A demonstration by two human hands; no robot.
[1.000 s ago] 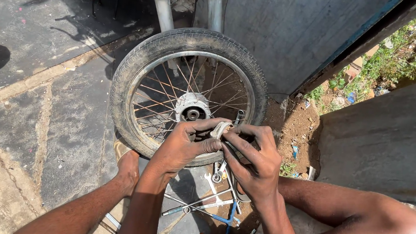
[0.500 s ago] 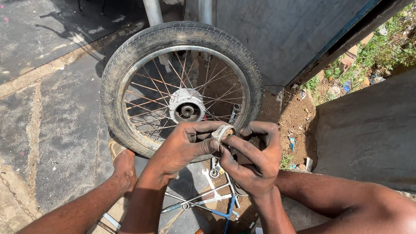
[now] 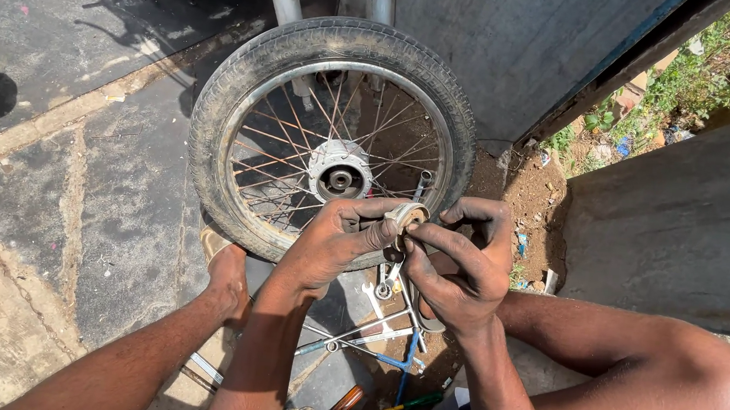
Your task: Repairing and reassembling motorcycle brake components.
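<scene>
Shifted slightly lower in frame since a moment ago: small pale metal ring (image 3: pixel 407 214), pinched at centre between left hand (image 3: pixel 340 245) and right hand (image 3: pixel 458 260), both clenched on it. Probably light, stiff, greasy and slippery; best gripped by its outer rim. Just behind, upper centre, spoked wheel (image 3: pixel 333 137) with dusty tyre. Below, spanners (image 3: pixel 392 307) and screwdrivers (image 3: pixel 340 407) on concrete floor (image 3: pixel 113 203).

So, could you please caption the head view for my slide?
Both hands, left hand and right hand, grip a small metal ring before a spoked wheel.
</scene>
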